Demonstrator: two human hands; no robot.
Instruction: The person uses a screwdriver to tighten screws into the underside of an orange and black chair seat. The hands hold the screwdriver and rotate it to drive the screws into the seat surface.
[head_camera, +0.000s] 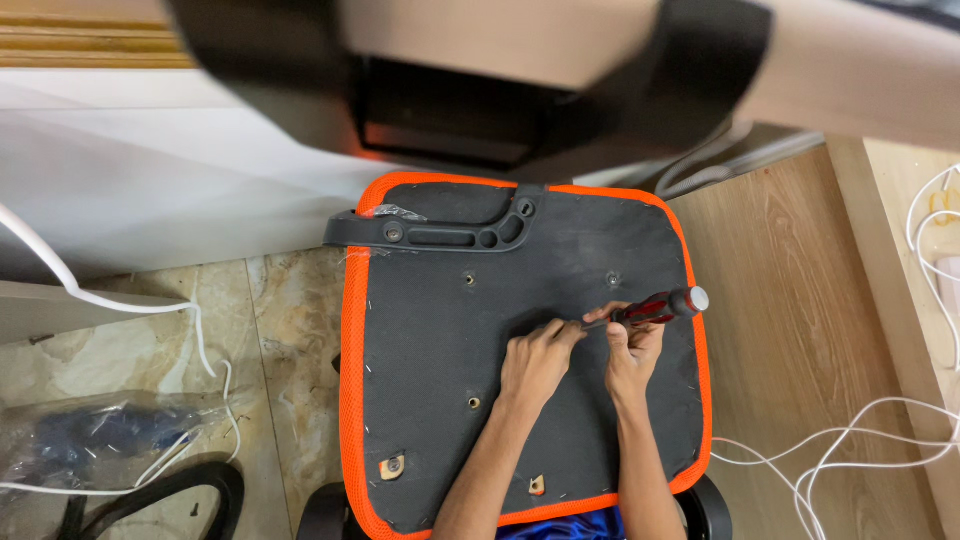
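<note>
Right hand (634, 345) grips screwdriver (648, 309); left hand (537, 358) apparently steadies its tip

A clear plastic bag (95, 435) lies crumpled on the tiled floor at lower left, holding something dark blue, with a white cable across it. No labels, signs or screens show.

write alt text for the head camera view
Seen from above, a right hand holds a red-and-black screwdriver whose tip the left hand steadies on the black underside of an orange-edged chair seat. A black armrest bracket is mounted at the seat's far edge.
</note>
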